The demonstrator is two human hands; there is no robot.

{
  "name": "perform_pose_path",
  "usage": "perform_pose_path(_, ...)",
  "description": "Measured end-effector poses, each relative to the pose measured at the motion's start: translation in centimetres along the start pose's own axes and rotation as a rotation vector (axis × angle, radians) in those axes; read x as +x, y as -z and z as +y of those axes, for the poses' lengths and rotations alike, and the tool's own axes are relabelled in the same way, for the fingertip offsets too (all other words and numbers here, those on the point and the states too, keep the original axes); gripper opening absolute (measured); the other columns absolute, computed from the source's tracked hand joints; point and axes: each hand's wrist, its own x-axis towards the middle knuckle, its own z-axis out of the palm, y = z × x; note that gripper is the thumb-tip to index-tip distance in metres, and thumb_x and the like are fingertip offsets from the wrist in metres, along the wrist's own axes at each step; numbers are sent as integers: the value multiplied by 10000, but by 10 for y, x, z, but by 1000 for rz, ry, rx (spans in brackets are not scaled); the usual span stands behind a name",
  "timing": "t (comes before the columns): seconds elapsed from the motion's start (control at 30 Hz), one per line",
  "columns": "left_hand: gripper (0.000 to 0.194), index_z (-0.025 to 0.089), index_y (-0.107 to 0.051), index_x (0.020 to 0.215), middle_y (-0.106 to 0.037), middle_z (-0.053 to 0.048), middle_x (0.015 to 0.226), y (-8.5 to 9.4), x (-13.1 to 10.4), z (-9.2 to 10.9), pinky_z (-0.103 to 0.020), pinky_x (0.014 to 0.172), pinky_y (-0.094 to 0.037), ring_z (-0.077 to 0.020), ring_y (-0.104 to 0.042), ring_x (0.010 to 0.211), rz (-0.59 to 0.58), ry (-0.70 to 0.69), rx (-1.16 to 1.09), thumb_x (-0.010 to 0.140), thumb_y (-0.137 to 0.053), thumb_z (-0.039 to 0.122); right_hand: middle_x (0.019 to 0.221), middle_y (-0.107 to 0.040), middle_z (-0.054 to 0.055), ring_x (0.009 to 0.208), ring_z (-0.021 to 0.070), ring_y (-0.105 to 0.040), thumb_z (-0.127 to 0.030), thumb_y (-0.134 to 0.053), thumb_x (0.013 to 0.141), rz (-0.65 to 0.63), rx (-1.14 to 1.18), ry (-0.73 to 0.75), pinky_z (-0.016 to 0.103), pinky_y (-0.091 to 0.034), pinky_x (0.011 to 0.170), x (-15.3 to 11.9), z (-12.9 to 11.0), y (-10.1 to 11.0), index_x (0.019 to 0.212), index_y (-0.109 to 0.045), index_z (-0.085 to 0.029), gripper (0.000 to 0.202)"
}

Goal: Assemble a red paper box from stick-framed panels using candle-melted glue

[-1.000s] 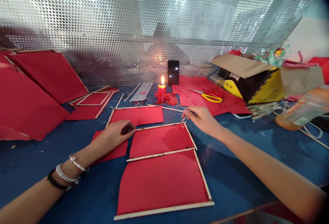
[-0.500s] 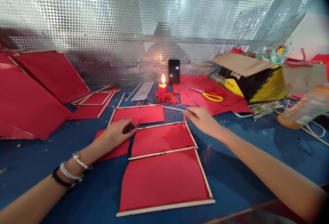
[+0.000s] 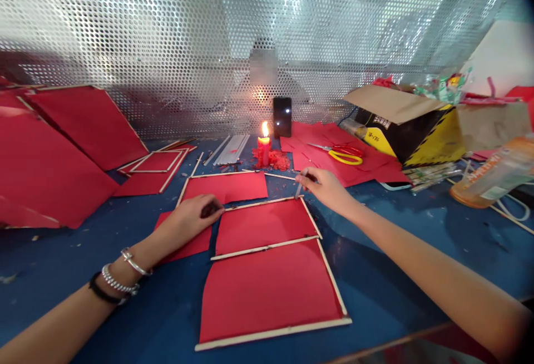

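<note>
My left hand (image 3: 194, 216) is closed in a pinch at the left end of a pale wooden stick (image 3: 262, 203), which edges a red paper panel (image 3: 267, 226). Between the fingertips of my right hand (image 3: 319, 181) is a short translucent glue stick (image 3: 298, 190). It points down, its lower tip at the panel's top right corner. A second red panel (image 3: 273, 291), edged with sticks on its right and bottom, adjoins the first on the near side. Behind them lies another stick-edged red sheet (image 3: 227, 187). Part of a red sheet (image 3: 187, 246) shows beneath my left forearm.
A lit red candle (image 3: 264, 149) stands in spilled wax, with several translucent sticks (image 3: 232, 149) beside it. A phone (image 3: 282, 116) leans behind. Yellow-and-red-handled scissors (image 3: 344, 156) lie on red paper at right, near a black-yellow box (image 3: 413, 130) and a plastic bottle (image 3: 496, 175). Large red panels (image 3: 83, 124) stand left.
My right hand has lifted and tilted slightly, and the glue stick in its fingers now shows clearly. My left hand keeps its pinch. The near panels sit slightly further right in view.
</note>
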Motion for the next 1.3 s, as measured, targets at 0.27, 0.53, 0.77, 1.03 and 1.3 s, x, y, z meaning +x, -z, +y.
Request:
perform_pose_path(0.27,339,178,-580,804,-627,-25,697,0,0,-1,-257,571,-394,-151,-542,611,-2,-2,14,797,-454,493,567,-571,3,538,145,-521,-429,-524,792,75,-231,-143,248,-325,515,1,18,8,633,-528,-189,288)
perform_pose_path(0.53,338,182,-578,812,-624,-27,701,1,0,0,-258,569,-394,-154,-538,616,-2,1,32,800,-451,495,616,-597,31,572,176,-542,-436,-535,791,139,-492,-191,256,-250,466,-3,11,12,684,-540,-208,251)
perform_pose_path(0.77,346,170,-575,817,-613,-31,703,2,-1,3,-260,569,-387,-157,-528,614,-14,1,53,813,-439,488,666,-610,29,612,179,-556,-335,-507,816,112,-539,-98,253,-241,477,-7,2,12,750,-511,-211,140)
perform_pose_path(1.03,301,166,-575,806,-608,-29,697,2,-1,7,-257,565,-388,-157,-528,611,-15,0,39,811,-441,436,674,-583,32,583,177,-528,-312,-431,847,339,-354,-108,263,-272,499,-4,8,26,809,-479,-208,121)
perform_pose_path(1.3,343,189,-575,937,-649,-23,793,17,-3,10,-243,585,-410,-148,-548,618,166,97,-28,811,-421,469,762,-627,36,701,173,-585,-397,-442,851,424,106,8,270,-413,613,-2,30,6,862,-546,-209,215)
